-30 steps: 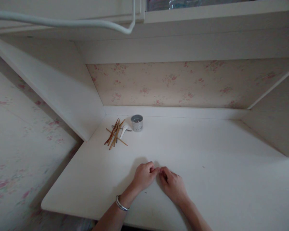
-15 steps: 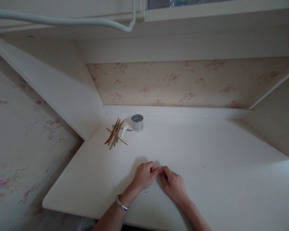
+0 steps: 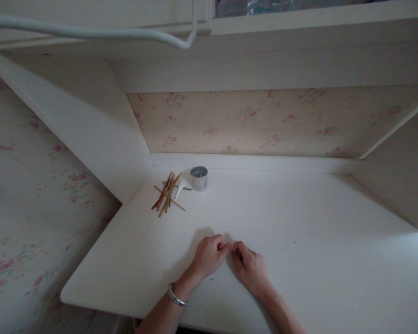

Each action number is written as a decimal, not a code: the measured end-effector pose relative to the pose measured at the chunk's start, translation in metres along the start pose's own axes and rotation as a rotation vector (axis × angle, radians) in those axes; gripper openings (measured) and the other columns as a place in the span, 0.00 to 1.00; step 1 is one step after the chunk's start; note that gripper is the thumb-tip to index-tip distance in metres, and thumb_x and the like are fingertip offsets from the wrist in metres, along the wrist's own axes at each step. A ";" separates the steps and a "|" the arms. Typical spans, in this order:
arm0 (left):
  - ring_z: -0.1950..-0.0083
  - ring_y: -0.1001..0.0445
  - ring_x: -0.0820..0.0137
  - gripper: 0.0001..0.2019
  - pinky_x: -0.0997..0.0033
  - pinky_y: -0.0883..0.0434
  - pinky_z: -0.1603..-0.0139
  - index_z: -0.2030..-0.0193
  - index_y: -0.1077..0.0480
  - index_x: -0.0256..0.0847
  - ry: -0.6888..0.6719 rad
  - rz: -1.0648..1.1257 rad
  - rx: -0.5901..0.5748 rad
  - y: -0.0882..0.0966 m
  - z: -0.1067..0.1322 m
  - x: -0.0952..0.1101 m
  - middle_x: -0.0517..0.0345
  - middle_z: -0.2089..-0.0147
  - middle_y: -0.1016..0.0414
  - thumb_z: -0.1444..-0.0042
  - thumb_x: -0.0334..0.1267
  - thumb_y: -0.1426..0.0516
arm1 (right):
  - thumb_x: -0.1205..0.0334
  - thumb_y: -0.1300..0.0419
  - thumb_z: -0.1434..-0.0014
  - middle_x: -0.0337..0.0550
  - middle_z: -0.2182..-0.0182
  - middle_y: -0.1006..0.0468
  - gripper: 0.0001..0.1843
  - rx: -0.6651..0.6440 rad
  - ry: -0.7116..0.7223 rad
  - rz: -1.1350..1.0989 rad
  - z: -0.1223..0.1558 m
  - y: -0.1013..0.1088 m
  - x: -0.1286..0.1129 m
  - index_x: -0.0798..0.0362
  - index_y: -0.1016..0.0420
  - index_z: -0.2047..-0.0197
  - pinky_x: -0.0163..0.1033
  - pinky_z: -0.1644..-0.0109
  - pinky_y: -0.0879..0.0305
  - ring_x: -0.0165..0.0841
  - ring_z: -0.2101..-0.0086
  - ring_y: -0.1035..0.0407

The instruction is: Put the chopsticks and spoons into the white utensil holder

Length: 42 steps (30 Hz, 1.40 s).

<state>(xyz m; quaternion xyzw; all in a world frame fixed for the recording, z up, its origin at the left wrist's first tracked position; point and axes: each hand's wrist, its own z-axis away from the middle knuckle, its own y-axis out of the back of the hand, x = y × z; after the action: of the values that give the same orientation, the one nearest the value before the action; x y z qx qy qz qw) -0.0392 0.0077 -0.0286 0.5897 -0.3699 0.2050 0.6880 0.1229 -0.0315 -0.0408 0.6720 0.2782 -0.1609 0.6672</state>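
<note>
My left hand rests on the white tabletop with its fingers curled in. Right beside it, my right hand lies with its fingers bent too, and the two hands meet at their thumbs and fingertips. I see no object in either hand. Farther back on the left lies a loose, crossed pile of wooden chopsticks. A white spoon leans in at the pile's right side, with a thin metal utensil partly hidden under it. Next to them stands an upright grey metal utensil holder with holes in it.
A raised white ledge runs along the back below floral wallpaper. White side panels close in the left and right. Overhead, a cabinet and a white tube cross the top. Small dark specks lie on the tabletop.
The view has tilted up very slightly. My hands, the chopsticks, the spoon and the holder keep their places.
</note>
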 end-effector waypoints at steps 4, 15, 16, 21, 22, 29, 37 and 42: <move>0.76 0.40 0.76 0.17 0.74 0.48 0.73 0.77 0.35 0.39 0.002 0.001 -0.007 0.000 0.000 0.000 0.65 0.80 0.37 0.41 0.47 0.47 | 0.61 0.56 0.33 0.40 0.74 0.22 0.11 -0.005 -0.007 0.010 -0.001 0.000 0.000 0.50 0.34 0.61 0.34 0.70 0.45 0.35 0.72 0.26; 0.76 0.40 0.76 0.17 0.75 0.47 0.73 0.77 0.35 0.39 0.005 0.005 0.001 0.000 0.000 0.000 0.65 0.80 0.37 0.42 0.47 0.46 | 0.58 0.55 0.33 0.39 0.75 0.24 0.11 -0.010 -0.019 0.015 -0.001 -0.001 -0.001 0.50 0.35 0.63 0.34 0.70 0.46 0.34 0.74 0.28; 0.76 0.40 0.76 0.17 0.75 0.47 0.73 0.77 0.35 0.39 0.005 0.007 -0.002 0.000 0.000 0.000 0.65 0.79 0.37 0.42 0.47 0.46 | 0.58 0.55 0.33 0.39 0.75 0.24 0.11 -0.011 -0.022 0.017 -0.001 -0.001 -0.001 0.50 0.35 0.63 0.34 0.70 0.46 0.34 0.74 0.28; 0.75 0.39 0.76 0.16 0.75 0.48 0.73 0.77 0.35 0.39 -0.001 0.012 -0.007 0.000 0.000 -0.001 0.65 0.79 0.37 0.41 0.46 0.47 | 0.58 0.53 0.35 0.39 0.75 0.25 0.10 -0.010 -0.043 -0.043 0.000 -0.002 -0.002 0.50 0.34 0.63 0.35 0.70 0.46 0.34 0.74 0.30; 0.75 0.39 0.76 0.16 0.75 0.48 0.73 0.76 0.35 0.39 -0.001 0.012 -0.007 0.000 0.000 -0.001 0.65 0.79 0.37 0.41 0.46 0.47 | 0.58 0.52 0.36 0.38 0.75 0.25 0.09 -0.010 -0.060 -0.094 -0.001 -0.001 -0.002 0.50 0.33 0.63 0.34 0.70 0.46 0.33 0.74 0.30; 0.76 0.40 0.76 0.16 0.75 0.47 0.72 0.77 0.37 0.39 0.011 0.066 0.002 0.002 -0.001 0.000 0.66 0.79 0.38 0.41 0.45 0.47 | 0.52 0.48 0.40 0.29 0.82 0.36 0.10 -0.016 -0.273 -0.626 -0.054 0.023 -0.010 0.50 0.34 0.62 0.32 0.79 0.48 0.28 0.83 0.42; 0.76 0.41 0.76 0.17 0.75 0.48 0.72 0.77 0.38 0.39 -0.011 0.040 -0.012 0.005 0.001 0.000 0.67 0.80 0.40 0.41 0.46 0.47 | 0.58 0.44 0.40 0.43 0.60 0.20 0.27 -0.070 -0.007 -0.208 -0.175 0.038 -0.071 0.48 0.41 0.37 0.36 0.63 0.36 0.33 0.69 0.27; 0.74 0.38 0.75 0.17 0.75 0.47 0.72 0.75 0.37 0.40 -0.010 0.048 -0.046 0.013 0.001 0.000 0.65 0.78 0.37 0.40 0.48 0.48 | 0.57 0.45 0.38 0.47 0.56 0.19 0.28 -0.072 0.035 -0.070 -0.225 0.024 -0.096 0.48 0.41 0.36 0.42 0.55 0.35 0.43 0.58 0.25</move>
<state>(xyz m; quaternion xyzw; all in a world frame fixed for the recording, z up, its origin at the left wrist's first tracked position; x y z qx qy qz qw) -0.0486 0.0097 -0.0201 0.5657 -0.3918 0.2101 0.6945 0.0256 0.1765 0.0479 0.6402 0.3187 -0.1621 0.6799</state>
